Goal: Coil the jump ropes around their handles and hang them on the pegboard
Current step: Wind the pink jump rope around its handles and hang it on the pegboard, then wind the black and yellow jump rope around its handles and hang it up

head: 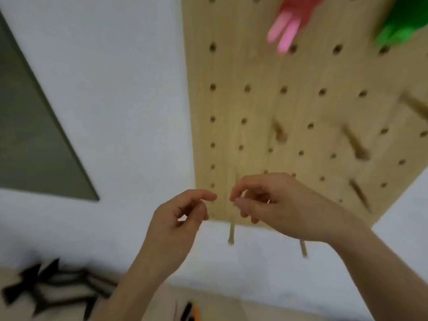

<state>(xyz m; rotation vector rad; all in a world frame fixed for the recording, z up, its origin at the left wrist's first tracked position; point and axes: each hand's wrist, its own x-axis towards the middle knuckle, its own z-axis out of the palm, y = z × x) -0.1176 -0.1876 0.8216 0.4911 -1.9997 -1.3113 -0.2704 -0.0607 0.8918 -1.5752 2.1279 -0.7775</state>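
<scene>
A wooden pegboard (301,107) hangs on the white wall, with several wooden pegs sticking out of it. Pink jump rope handles (283,31) hang near its top, and a green item (403,26) is at the top right. In front of the board's bottom edge, my right hand (278,205) pinches thumb and forefinger on a thin beige cord (231,232) that hangs below the board. A second beige end (303,249) shows under my right wrist. My left hand (178,218) is just left of the cord with its fingers loosely curled, holding nothing. The picture is blurred.
A free peg (280,130) and two longer pegs (354,144) stand right of the hands. A dark grey panel (34,135) is on the wall at left. Black items (53,286) lie on a beige surface at bottom left, and orange and black objects (191,311) at bottom centre.
</scene>
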